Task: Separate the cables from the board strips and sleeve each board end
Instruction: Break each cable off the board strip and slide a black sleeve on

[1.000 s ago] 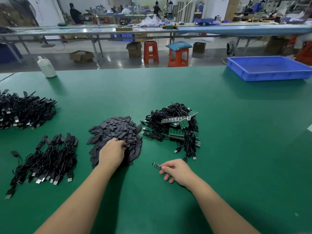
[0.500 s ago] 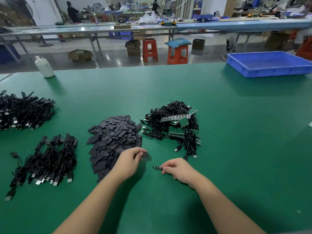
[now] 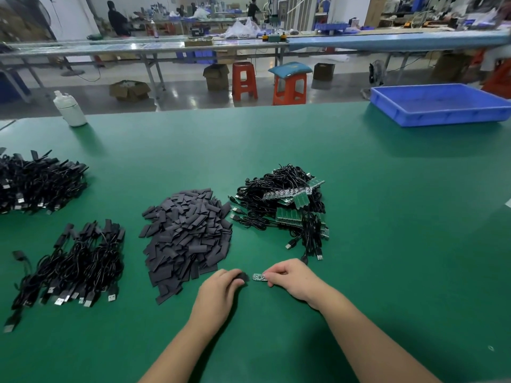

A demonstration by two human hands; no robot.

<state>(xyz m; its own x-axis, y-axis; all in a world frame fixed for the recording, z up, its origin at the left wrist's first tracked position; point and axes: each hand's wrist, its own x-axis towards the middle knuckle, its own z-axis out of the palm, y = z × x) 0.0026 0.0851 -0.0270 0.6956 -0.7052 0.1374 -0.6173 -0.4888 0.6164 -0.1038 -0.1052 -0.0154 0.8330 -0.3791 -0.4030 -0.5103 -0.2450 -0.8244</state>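
Left hand (image 3: 221,288) low centre, fingers curled, pinching a black sleeve (image 3: 242,277). Right hand (image 3: 290,277) just right of it, pinching a small board (image 3: 260,277), bare end pointing at the sleeve, narrow gap between. Sleeve pile (image 3: 185,239) up and left of the hands. Tangle of cables and board strips (image 3: 287,208) above the right hand. Cable bundles (image 3: 74,266) at lower left and far left (image 3: 36,183). Blue tray (image 3: 442,106) upper right; white bottle (image 3: 69,109) upper left.
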